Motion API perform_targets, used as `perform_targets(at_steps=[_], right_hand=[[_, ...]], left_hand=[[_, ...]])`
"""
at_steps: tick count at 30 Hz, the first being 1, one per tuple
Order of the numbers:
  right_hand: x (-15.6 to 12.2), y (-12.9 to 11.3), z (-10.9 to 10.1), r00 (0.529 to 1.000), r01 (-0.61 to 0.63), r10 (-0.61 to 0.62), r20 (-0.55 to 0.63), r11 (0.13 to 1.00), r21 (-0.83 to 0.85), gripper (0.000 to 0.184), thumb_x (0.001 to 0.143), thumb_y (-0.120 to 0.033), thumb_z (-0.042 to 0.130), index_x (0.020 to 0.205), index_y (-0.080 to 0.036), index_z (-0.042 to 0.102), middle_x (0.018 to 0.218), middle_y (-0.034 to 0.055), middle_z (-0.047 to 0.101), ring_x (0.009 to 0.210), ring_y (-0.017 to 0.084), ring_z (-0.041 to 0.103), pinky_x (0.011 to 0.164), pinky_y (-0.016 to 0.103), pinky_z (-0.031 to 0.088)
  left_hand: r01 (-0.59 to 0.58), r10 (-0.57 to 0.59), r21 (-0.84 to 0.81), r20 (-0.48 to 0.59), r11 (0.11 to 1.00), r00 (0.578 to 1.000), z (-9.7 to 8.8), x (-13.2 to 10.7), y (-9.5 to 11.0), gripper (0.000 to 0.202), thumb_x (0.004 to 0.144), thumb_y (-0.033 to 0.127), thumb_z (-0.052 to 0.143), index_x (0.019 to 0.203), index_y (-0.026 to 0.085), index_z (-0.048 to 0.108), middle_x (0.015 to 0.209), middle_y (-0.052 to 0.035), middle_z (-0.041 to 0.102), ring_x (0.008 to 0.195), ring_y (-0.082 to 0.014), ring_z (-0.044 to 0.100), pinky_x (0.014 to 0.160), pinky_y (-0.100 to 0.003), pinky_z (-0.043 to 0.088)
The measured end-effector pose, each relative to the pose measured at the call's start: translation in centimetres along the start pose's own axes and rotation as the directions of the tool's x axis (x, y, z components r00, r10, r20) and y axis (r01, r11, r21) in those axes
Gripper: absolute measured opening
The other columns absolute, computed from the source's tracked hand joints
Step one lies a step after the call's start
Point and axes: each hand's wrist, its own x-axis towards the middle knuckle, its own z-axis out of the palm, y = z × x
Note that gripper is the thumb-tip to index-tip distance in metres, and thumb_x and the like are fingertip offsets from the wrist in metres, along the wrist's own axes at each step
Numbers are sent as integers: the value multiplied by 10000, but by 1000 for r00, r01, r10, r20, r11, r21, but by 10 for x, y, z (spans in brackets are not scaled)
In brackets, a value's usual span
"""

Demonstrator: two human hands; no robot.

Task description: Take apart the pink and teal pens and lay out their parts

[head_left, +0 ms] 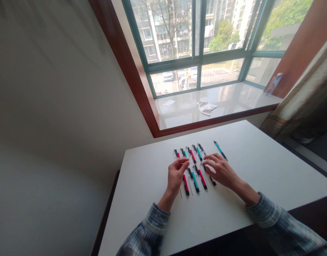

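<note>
My left hand [176, 175] is raised over the left side of two rows of pen parts, thumb and fingertips pinched together. What they hold, if anything, is too small to make out. My right hand [221, 171] hovers over the right end of the rows, its fingers apart and curved downward. Below and between the hands lie pink barrels [202, 180], teal barrels [195, 182], black grips [196, 170] and thin pale refills [181, 192]. Parts beneath my fingers are partly hidden. Beyond my right hand rests a whole teal and black pen [220, 149].
The white table [142, 192] meets the wall under a window. On the sill [179, 112] are a crumpled white cloth [206, 108], a flat paper [169, 103] and a clear bottle [274, 84]. A curtain [299, 85] hangs at the right.
</note>
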Motion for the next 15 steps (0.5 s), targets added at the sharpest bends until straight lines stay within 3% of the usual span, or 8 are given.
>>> perform_targets(at_steps=[3, 6, 9, 15], right_hand=[[3, -4, -5, 993, -29, 42, -112, 993, 116, 221, 970, -140, 603, 1164, -227, 668, 1102, 86, 727, 1047, 262, 647, 911, 457, 573], [7, -14, -9, 978, -46, 92, -186, 970, 237, 119, 991, -234, 623, 1096, -236, 680, 973, 66, 746, 895, 239, 678, 803, 412, 591], [9, -28, -9, 970, -58, 129, -206, 946, 319, 99, 981, -300, 659, 1052, -241, 697, 908, 54, 748, 810, 219, 681, 741, 374, 585], [9, -44, -4, 974, -28, 119, -194, 910, 414, 95, 985, -315, 668, 988, -242, 729, 872, 43, 759, 800, 207, 703, 757, 355, 582]], left_hand=[[17, -17, -4, 12, 1000, 1000, 1, -1, 0, 257, 780, 350, 852, 966, 175, 819, 881, -65, 775, 801, -164, 657, 789, -284, 541], [38, -37, -14, 44, 999, 998, 2, -2, 3, 271, 768, 356, 863, 962, 173, 816, 891, -73, 782, 817, -177, 679, 791, -299, 558], [41, -39, -24, 87, 999, 995, 3, -3, 5, 271, 749, 359, 878, 923, 165, 805, 863, -71, 776, 775, -180, 690, 757, -310, 573], [77, -76, 6, 231, 997, 970, 5, -5, 7, 278, 745, 375, 882, 874, 146, 792, 811, -76, 766, 709, -183, 696, 725, -320, 574]])
